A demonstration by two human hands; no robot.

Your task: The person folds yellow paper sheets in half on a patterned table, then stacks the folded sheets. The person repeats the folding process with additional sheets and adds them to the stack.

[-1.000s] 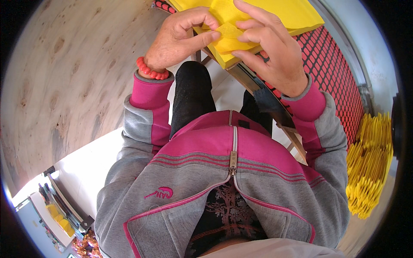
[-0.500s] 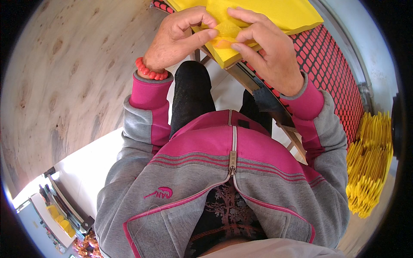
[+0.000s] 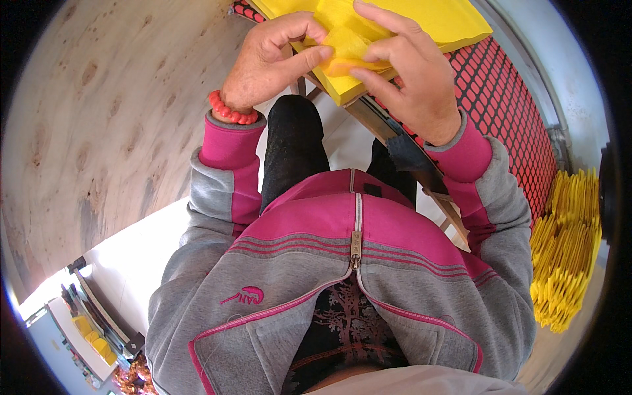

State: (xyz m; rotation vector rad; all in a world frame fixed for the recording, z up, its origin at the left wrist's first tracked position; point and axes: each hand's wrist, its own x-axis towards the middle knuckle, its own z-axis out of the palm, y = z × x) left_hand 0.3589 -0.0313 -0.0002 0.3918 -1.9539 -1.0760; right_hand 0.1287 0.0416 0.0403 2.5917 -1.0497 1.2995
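Note:
At the top of the head view, a thin yellow paper sheet (image 3: 347, 45) is lifted and partly folded above a thick stack of yellow paper (image 3: 447, 23). My left hand (image 3: 276, 56) pinches the sheet's left side between thumb and bent fingers, and a red bead bracelet (image 3: 232, 110) circles that wrist. On the sheet's right side, my right hand (image 3: 418, 76) has its thumb below and a bent finger above the folded edge, with the index finger stretched out over it. The exact contact of the right fingertips is partly hidden.
The stack lies on a table with a red-and-black patterned cover (image 3: 507, 92). A large wooden board (image 3: 99, 131) fills the left side. Folded yellow paper pieces (image 3: 566, 253) are piled at the right, beside a pale wall (image 3: 573, 72). My knees are below the table edge.
My right index finger has lifted and straightened, and the right thumb has shifted slightly left along the sheet. The left hand keeps its pinch, nearly unmoved.

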